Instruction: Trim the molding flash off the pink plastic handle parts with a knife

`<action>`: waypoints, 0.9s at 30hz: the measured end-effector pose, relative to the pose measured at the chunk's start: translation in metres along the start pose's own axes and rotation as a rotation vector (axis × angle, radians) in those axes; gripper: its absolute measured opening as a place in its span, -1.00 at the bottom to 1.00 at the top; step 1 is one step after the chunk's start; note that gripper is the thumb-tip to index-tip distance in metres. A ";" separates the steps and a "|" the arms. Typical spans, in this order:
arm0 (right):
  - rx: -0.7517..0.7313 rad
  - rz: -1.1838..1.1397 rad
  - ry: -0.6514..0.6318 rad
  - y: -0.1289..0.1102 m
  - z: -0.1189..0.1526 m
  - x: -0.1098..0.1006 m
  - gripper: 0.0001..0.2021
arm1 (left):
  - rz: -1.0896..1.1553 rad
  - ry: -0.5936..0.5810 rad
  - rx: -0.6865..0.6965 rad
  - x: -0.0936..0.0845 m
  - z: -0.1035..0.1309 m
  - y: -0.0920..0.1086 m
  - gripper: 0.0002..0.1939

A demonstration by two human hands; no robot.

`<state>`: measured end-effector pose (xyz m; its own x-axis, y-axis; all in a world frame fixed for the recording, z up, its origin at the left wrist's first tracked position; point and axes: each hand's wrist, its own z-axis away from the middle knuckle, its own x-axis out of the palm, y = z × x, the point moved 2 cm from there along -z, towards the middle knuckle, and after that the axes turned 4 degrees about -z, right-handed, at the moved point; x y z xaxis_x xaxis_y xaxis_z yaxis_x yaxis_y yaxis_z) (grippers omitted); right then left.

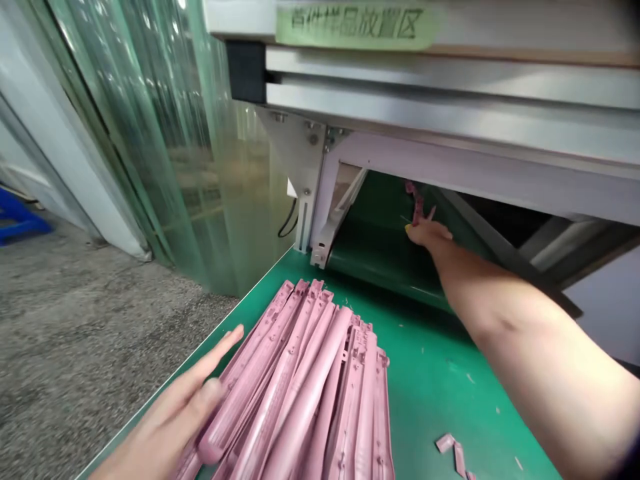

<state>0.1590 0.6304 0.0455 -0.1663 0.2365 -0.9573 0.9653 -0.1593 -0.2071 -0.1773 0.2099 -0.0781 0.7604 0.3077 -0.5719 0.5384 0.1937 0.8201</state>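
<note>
A pile of long, narrow pink plastic mouldings (310, 393) lies lengthwise on the green work surface, some showing small pegs and clips. At its left side is my left hand (187, 403), fingers stretched out and thumb apart, close against the outermost mouldings. My right arm reaches forward beneath the metal frame. Over the dark green conveyor belt (380, 233), my right hand (430, 233) is closed at the end of a small jagged pink plastic scrap (417, 205). Its fingertips are small and partly hidden; a yellow spot shows there.
Pink offcuts (453, 447) and tiny shavings lie on the green table (430, 373). An aluminium frame (425, 93) with a labelled shelf edge (355, 25) crosses above the belt. Clear green strip curtains (200, 167) hang at the left, beside the grey floor (75, 333) and a blue stool-like object (20, 215).
</note>
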 end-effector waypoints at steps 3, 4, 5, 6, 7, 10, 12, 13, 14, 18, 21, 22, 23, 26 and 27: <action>-0.061 -0.014 -0.047 0.010 0.037 -0.015 -0.68 | 0.128 -0.140 0.041 -0.002 -0.007 0.000 -0.40; -0.085 -0.024 -0.060 0.017 0.056 -0.022 -0.68 | 0.165 -0.134 0.047 -0.004 -0.009 0.001 -0.41; -0.106 -0.036 -0.071 0.025 0.078 -0.029 -0.69 | 0.197 -0.123 0.058 -0.006 -0.011 0.003 -0.42; -0.127 -0.054 -0.078 0.035 0.103 -0.036 -0.70 | 0.225 -0.109 0.073 -0.008 -0.012 0.006 -0.42; -0.148 -0.076 -0.082 0.046 0.131 -0.042 -0.72 | 0.247 -0.093 0.083 -0.011 -0.012 0.010 -0.41; -0.210 -0.179 -0.057 0.083 0.233 -0.059 -0.79 | 0.308 -0.036 0.096 -0.016 -0.003 0.031 -0.36; -0.236 -0.260 -0.014 0.103 0.308 -0.068 -0.81 | 0.395 -0.018 0.081 -0.009 0.015 0.056 -0.36; -0.247 -0.301 0.006 0.111 0.346 -0.072 -0.81 | 0.451 -0.051 0.061 0.000 0.029 0.071 -0.38; -0.257 -0.346 0.017 0.117 0.383 -0.075 -0.80 | 0.511 -0.107 0.031 0.013 0.044 0.088 -0.41; -0.303 -0.568 0.005 0.125 0.504 -0.081 -0.84 | 0.692 -0.573 -0.165 0.097 0.114 0.147 -0.57; -0.260 -0.770 -0.021 0.135 0.554 -0.078 -0.89 | 0.801 -0.691 -0.251 0.143 0.149 0.167 -0.66; -0.217 -0.790 -0.007 0.142 0.563 -0.077 -0.89 | 0.837 -0.683 -0.260 0.150 0.155 0.168 -0.67; -0.170 -0.782 0.009 0.150 0.570 -0.076 -0.88 | 0.867 -0.667 -0.262 0.151 0.160 0.166 -0.67; -0.085 -0.675 -0.010 0.173 0.578 -0.074 -0.80 | 0.922 -0.653 -0.256 0.136 0.171 0.151 -0.68; -0.083 -0.647 -0.041 0.179 0.579 -0.074 -0.78 | 0.929 -0.675 -0.254 0.128 0.177 0.145 -0.69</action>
<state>0.2277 0.0299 -0.0378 -0.7248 0.2224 -0.6521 0.6799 0.0773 -0.7292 0.0621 0.1127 -0.0361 0.9023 -0.1125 0.4162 -0.3537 0.3588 0.8638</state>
